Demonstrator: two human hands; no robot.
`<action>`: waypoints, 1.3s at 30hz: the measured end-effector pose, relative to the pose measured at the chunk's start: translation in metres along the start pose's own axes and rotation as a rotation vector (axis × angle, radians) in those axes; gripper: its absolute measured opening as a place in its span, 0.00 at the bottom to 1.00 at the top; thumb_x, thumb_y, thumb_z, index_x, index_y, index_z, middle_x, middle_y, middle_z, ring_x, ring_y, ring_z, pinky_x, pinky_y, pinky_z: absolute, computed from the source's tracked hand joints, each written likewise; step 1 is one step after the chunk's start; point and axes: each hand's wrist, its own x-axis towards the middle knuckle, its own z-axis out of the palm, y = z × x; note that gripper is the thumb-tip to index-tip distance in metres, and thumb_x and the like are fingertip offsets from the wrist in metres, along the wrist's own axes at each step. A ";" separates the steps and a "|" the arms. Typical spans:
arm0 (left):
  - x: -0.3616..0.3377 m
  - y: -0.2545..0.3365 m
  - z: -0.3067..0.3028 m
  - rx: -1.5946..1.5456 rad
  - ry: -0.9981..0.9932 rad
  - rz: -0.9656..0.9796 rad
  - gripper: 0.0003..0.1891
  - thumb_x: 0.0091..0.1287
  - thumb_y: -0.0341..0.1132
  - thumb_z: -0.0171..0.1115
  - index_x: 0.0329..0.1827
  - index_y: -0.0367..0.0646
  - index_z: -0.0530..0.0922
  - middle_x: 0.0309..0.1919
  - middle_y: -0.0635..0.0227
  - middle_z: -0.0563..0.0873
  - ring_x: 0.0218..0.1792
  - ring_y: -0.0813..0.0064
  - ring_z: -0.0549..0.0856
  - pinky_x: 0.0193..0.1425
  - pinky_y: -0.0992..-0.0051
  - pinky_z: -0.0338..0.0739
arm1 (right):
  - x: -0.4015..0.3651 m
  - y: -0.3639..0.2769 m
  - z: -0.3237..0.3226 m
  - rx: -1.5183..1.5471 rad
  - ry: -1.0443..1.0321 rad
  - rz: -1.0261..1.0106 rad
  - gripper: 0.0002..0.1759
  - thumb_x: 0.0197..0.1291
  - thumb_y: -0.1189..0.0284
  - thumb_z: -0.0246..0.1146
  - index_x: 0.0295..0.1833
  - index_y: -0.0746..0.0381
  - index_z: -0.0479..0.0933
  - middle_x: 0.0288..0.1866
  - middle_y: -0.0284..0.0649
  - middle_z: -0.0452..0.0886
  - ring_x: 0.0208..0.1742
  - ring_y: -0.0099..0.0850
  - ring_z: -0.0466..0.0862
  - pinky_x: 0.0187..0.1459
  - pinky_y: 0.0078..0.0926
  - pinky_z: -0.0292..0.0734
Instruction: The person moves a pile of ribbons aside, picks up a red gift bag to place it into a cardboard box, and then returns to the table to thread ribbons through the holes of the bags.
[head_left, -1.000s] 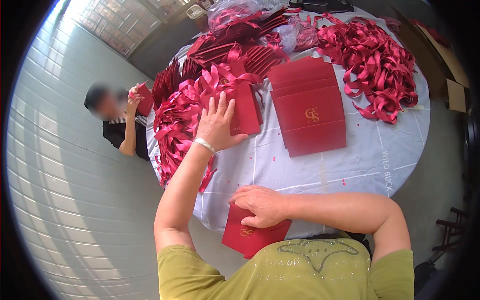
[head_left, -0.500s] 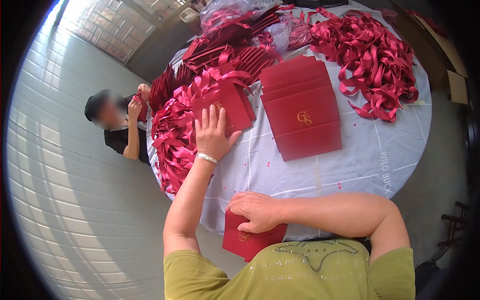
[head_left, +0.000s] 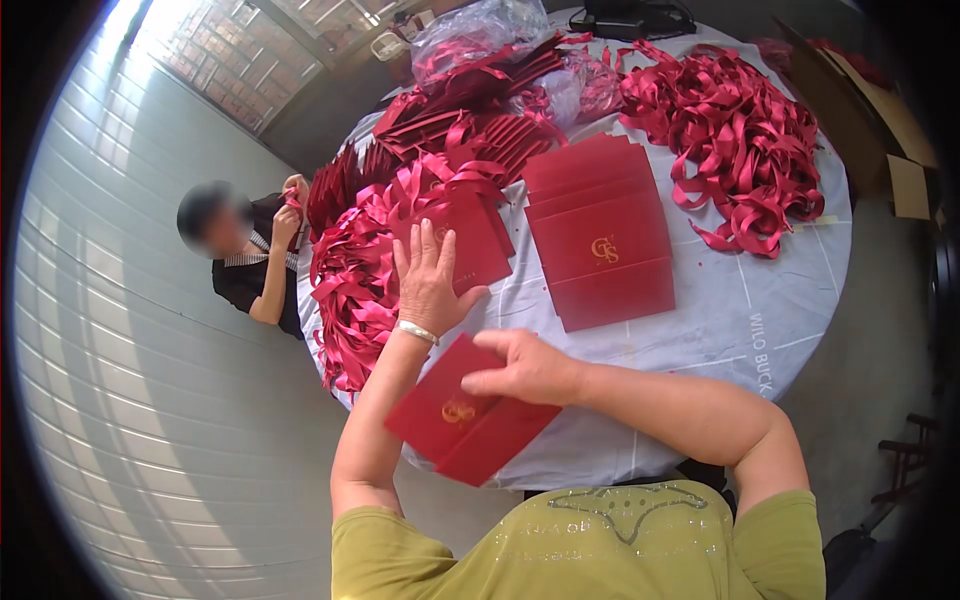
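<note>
My left hand (head_left: 430, 285) is spread open, palm down, against a pile of flat red gift bags (head_left: 478, 250) with ribbon handles at the left of the table. A silvery bangle circles that wrist. In my right hand (head_left: 530, 368) is a flat red gift bag (head_left: 440, 425) with a gold logo, pinched along its right side between thumb and fingers. It tilts over the table's near edge, close to my left forearm. Beyond it lies a fanned stack of red bags (head_left: 610, 285) bearing the same gold logo.
Loose red ribbons (head_left: 750, 140) are heaped at the far right, and more ribbons (head_left: 355, 300) at the left. Upright bags (head_left: 420, 120) and clear plastic (head_left: 480, 40) are at the back. A co-worker (head_left: 250, 260) sits at left, holding ribbon. A cardboard box (head_left: 905, 185) stands at right.
My right hand has raised its bag from the near table edge, moving it forward and a little left, and the bag has turned. My left hand remains by the same pile, fingers spread.
</note>
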 end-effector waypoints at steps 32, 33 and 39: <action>-0.019 0.148 -0.063 -0.847 0.080 0.073 0.12 0.54 0.32 0.74 0.35 0.44 0.77 0.27 0.65 0.84 0.28 0.60 0.84 0.33 0.63 0.77 | -0.111 -0.075 -0.111 -1.189 0.799 -0.299 0.19 0.54 0.69 0.74 0.50 0.62 0.80 0.45 0.41 0.84 0.47 0.36 0.83 0.50 0.34 0.78; -0.021 0.149 -0.059 -0.868 0.081 0.064 0.12 0.54 0.32 0.74 0.35 0.44 0.77 0.27 0.65 0.84 0.28 0.60 0.84 0.33 0.63 0.77 | -0.112 -0.079 -0.143 -1.469 0.836 -0.430 0.17 0.52 0.69 0.75 0.46 0.63 0.82 0.44 0.41 0.84 0.47 0.38 0.82 0.52 0.36 0.76; -0.028 0.147 -0.052 -1.003 -0.087 0.024 0.12 0.57 0.35 0.73 0.36 0.44 0.77 0.24 0.65 0.85 0.25 0.61 0.86 0.29 0.64 0.78 | -0.105 -0.075 -0.220 -1.942 0.768 -0.152 0.10 0.50 0.66 0.72 0.32 0.61 0.84 0.43 0.38 0.82 0.51 0.40 0.78 0.53 0.39 0.72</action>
